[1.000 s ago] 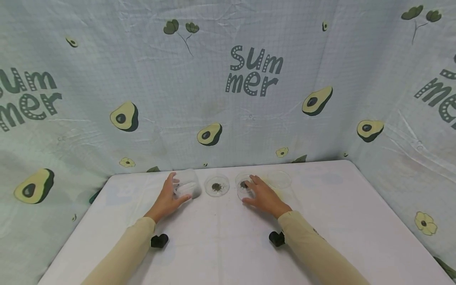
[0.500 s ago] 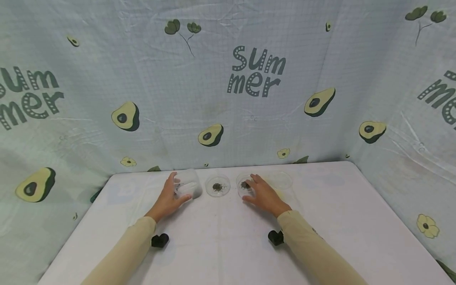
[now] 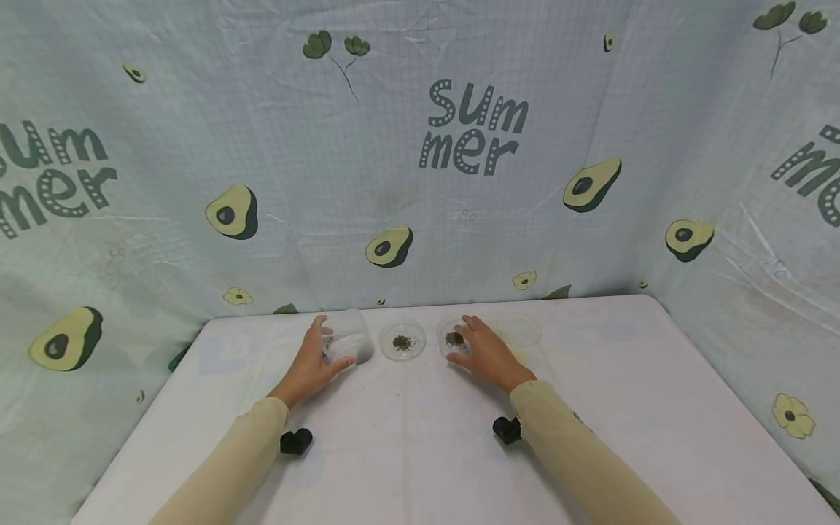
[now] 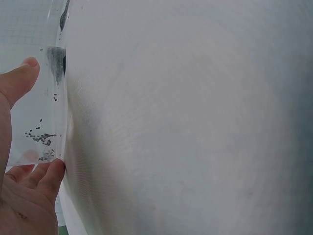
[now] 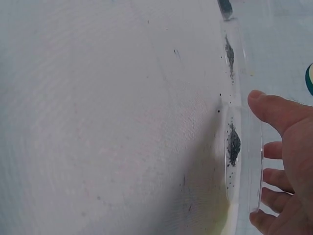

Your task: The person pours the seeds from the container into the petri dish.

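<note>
In the head view my left hand (image 3: 313, 368) curves round a clear plastic container (image 3: 351, 339) at the table's back edge. Dark grains (image 4: 43, 139) show through its wall in the left wrist view, with the thumb at one side and fingertips by the base. My right hand (image 3: 488, 356) spans a clear petri dish (image 3: 446, 352), thumb in front and fingers behind its rim. That dish holds a small dark pile (image 5: 234, 144) of grains. Between the hands stands a second petri dish (image 3: 391, 355), with a similar dark pile (image 3: 402, 343).
Right of my right hand lies another clear round dish or lid (image 3: 523, 329), with a yellowish patch near it. A few stray grains (image 5: 219, 111) dot the white tabletop (image 3: 403, 452). The printed curtain (image 3: 302, 160) rises just behind the table.
The head view shifts very slightly. Both hands stay round the same container and dish, and nothing else visibly moves.
</note>
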`<state>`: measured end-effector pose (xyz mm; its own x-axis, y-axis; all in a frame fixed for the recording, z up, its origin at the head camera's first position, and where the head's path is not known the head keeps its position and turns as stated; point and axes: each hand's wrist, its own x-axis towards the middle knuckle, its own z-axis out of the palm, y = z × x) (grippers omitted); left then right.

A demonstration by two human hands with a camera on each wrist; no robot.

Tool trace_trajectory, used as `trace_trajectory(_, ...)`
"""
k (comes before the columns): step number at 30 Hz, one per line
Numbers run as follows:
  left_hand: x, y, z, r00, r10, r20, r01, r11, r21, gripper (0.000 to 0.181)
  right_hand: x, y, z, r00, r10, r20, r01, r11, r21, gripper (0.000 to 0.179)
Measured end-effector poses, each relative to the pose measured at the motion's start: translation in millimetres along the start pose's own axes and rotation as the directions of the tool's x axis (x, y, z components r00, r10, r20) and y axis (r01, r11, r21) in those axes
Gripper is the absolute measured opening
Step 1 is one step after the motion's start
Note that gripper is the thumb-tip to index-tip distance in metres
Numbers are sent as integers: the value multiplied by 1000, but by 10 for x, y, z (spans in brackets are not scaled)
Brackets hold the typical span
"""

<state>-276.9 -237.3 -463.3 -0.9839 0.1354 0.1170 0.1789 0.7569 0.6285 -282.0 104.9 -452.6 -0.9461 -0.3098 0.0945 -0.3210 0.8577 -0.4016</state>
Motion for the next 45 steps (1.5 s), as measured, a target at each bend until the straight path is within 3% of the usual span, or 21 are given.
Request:
trace_trajectory(31, -2, -17, -8, 1000, -12, 23, 13, 999, -49, 100, 117, -54, 35, 999, 10, -38, -9, 1000, 22, 67)
trace_trajectory(45, -7, -9, -11, 1000, 0, 11, 1, 999, -45, 100, 145, -36, 57, 998, -6, -58, 4, 1000, -26, 62)
